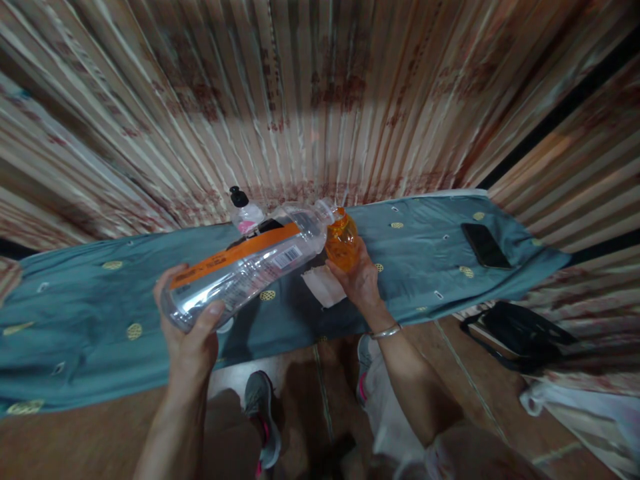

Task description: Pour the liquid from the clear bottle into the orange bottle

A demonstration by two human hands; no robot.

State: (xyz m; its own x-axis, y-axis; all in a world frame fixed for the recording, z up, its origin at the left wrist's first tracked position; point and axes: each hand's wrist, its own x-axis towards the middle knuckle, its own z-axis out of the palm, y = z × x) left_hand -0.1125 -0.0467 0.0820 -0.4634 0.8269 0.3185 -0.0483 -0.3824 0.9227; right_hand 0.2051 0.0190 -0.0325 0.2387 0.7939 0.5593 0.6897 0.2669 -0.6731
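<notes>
Resting tilted in left hand (pixel 191 341), clear bottle (pixel 253 270)

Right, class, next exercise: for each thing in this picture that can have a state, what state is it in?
Clear bottle: tilted, base in the left hand, no cap visible on its mouth
Orange bottle: gripped by the right hand, beside the clear bottle's mouth
Pump bottle: standing, black top on
Phone: lying flat, dark
Curtain: hanging in folds
Bag: on the floor
</notes>
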